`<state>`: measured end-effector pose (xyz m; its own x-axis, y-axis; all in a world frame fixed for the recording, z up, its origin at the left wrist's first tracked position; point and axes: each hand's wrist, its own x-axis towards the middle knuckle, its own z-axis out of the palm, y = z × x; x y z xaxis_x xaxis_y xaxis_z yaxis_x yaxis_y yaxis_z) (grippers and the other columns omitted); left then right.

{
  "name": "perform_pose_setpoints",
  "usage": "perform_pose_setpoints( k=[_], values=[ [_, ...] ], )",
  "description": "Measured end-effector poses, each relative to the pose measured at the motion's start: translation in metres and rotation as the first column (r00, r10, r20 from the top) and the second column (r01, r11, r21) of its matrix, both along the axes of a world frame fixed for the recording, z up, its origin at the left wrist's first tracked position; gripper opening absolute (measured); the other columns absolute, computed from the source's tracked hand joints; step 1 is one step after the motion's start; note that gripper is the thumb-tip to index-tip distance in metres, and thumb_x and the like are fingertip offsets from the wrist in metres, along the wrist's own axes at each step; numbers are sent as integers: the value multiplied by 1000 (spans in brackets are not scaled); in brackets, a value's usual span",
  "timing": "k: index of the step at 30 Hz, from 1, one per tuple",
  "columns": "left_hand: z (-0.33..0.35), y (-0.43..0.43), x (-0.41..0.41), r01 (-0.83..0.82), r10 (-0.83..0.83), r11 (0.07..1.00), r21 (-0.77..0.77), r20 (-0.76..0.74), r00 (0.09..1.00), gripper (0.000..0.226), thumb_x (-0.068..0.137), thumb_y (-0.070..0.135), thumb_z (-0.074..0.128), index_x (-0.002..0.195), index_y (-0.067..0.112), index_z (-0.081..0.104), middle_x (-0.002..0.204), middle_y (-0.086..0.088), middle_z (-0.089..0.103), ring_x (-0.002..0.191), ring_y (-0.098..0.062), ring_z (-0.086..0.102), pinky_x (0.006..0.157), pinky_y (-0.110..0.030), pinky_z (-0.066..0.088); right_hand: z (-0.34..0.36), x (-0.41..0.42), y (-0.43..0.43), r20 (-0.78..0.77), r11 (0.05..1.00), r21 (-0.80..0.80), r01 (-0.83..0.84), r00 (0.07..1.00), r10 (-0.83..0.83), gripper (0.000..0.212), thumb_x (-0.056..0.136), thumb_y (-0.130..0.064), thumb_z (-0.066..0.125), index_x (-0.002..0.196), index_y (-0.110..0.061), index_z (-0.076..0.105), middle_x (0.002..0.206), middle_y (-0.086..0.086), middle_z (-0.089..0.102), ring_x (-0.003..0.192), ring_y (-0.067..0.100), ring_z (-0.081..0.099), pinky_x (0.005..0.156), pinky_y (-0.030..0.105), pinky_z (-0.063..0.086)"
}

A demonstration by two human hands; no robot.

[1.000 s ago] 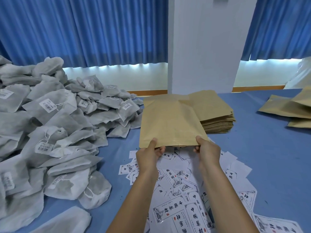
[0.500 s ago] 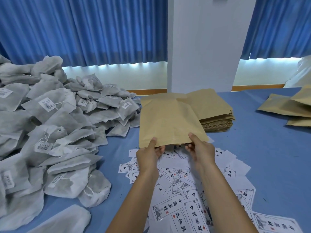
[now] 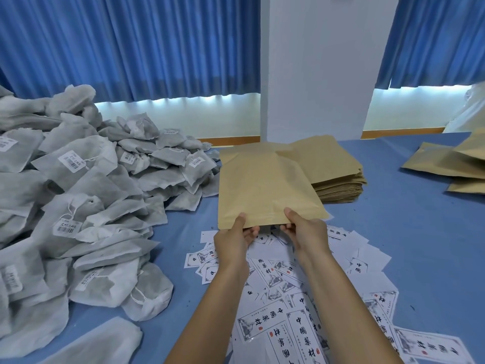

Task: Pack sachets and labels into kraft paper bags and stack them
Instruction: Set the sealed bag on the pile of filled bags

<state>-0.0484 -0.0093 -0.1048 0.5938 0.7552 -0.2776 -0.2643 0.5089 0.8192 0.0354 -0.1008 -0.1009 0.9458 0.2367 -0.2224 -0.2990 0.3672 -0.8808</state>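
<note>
Head camera: kraft paper bag (image 3: 262, 190) pinched at its near edge over the labels (image 3: 286, 306)

Grey-white sachets (image 3: 91, 206) lie heaped over the left part of the table (image 3: 420, 245), many with drawstrings. Several carry white barcode stickers (image 3: 72, 160), but the print on them is too small to read.

At the centre, the left hand (image 3: 232, 243) and right hand (image 3: 307, 235) each grip the bag's near edge, thumb on top and fingers curled beneath, a little apart from each other. The bag is plain, with no print, and slopes up and away from the person. Under it and toward the person, the white labels are scattered loosely and overlap. They bear black Chinese characters, with "中" and "材" legible, small red seal marks and an ink landscape drawing.

Just right of the held bag sits a stack of flat kraft bags (image 3: 338, 177); whether the bag touches it cannot be told. At the far right edge, well apart, lie a few more kraft bags (image 3: 446, 164), overlapping.

A blue cloth covers the table. Behind it hang blue curtains (image 3: 131, 43) on both sides of a white pillar (image 3: 320, 61), with a pale wall (image 3: 183, 119) and a wooden skirting (image 3: 231, 140) below them
</note>
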Motion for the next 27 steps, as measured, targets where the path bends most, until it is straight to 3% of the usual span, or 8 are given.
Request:
perform_pose_setpoints(
  k=[3,9,13,17,22,27],
  values=[
    [1,0,-1,-6,6,1000,-15,2,1000,17,87,16,67,91,1,61,63,-6,69,60,-19,67,55,-20,55,1,-1,-1,1,1000,-6,10,1000,-10,19,82,-5,73,67,-3,61,53,3,59,39,8,56,50,21,54],
    [3,-4,0,-32,32,999,-1,6,999,12,88,13,66,84,2,62,60,-3,68,55,-16,66,52,-18,53,8,-13,3,36,994,21,-103,994,102,9,87,-2,66,90,6,62,61,8,56,50,17,53,50,19,54],
    [3,-6,-1,-27,27,999,18,-4,1000,13,88,14,65,83,3,62,57,0,68,53,-14,66,51,-17,52,10,-14,1,29,995,14,-96,995,96,13,88,1,64,97,9,60,63,10,54,47,17,50,49,18,53],
    [3,-6,-1,-25,25,1000,18,-22,999,15,88,15,66,82,3,63,60,-2,69,55,-15,66,52,-18,53,12,-18,3,24,989,63,-132,991,131,19,87,1,64,104,8,60,75,14,58,59,21,51,51,19,54],
    [1,-8,0,-2,4,999,47,-48,999,20,88,17,65,74,3,60,53,-2,66,50,-13,63,63,-24,52,9,-17,4,20,992,23,-122,992,121,14,85,3,66,97,9,60,67,11,55,52,19,49,51,19,53],
    [0,-9,0,-4,7,999,54,-64,998,22,88,18,65,74,2,62,57,-6,68,51,-13,63,59,-23,52,7,-20,7,16,988,51,-147,989,147,5,85,1,67,85,2,63,71,12,62,52,18,55,51,21,54]
  ],
)
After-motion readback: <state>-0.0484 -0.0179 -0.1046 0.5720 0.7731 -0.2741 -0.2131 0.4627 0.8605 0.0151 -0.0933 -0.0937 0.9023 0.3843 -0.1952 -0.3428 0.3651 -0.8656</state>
